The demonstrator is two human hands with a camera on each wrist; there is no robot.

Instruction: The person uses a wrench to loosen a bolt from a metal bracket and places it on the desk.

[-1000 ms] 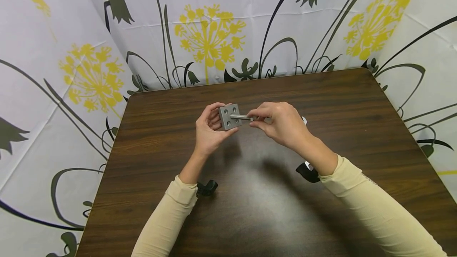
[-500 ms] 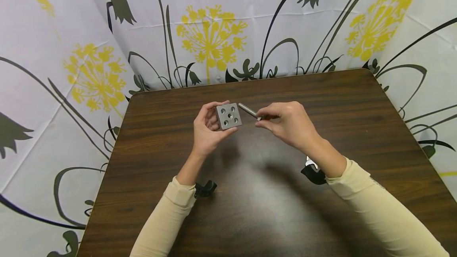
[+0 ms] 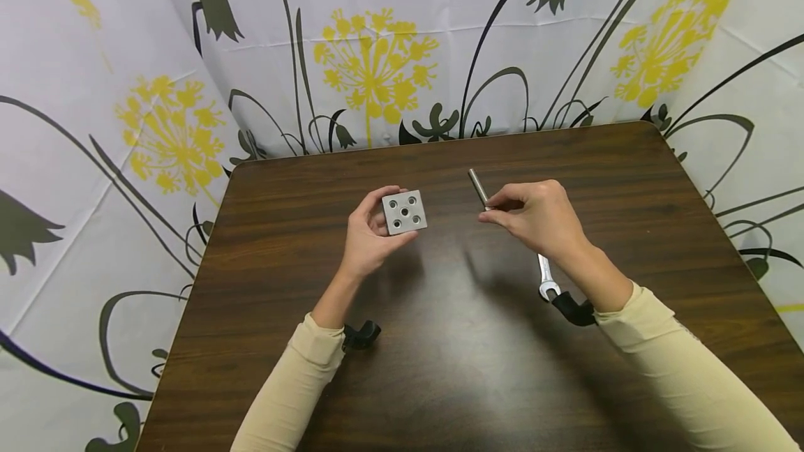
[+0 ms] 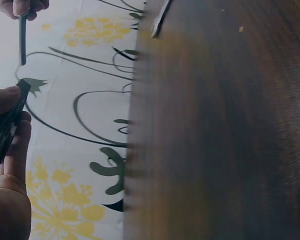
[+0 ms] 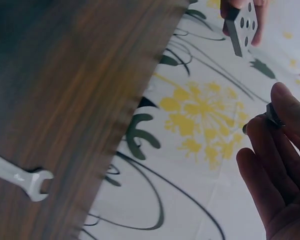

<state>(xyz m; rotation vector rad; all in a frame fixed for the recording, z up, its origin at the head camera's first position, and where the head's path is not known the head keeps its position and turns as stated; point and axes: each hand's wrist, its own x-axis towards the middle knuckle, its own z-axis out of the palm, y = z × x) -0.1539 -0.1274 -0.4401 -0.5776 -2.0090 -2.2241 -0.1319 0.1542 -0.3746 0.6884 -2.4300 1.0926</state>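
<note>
In the head view my left hand grips a square grey metal plate by its edges, thumb below. Several round holes go into the face, one of them at the centre. To the right, my right hand pinches a steel bolt between thumb and fingers, its shank tilted up and to the left. A gap separates bolt and plate. The right wrist view has the bolt's hex head at the fingertips. Seen in the left wrist view, the plate is dark and nearly edge-on.
An open-ended wrench lies on the brown wooden table beneath my right forearm, partly hidden by the hand. Black wrist mounts show at both wrists. A white curtain with flower prints hangs behind the table.
The bolt stood at the plate's centre hole a second ago. My right hand has drawn it away to the right and turned it upward. The left hand has stayed nearly in place.
</note>
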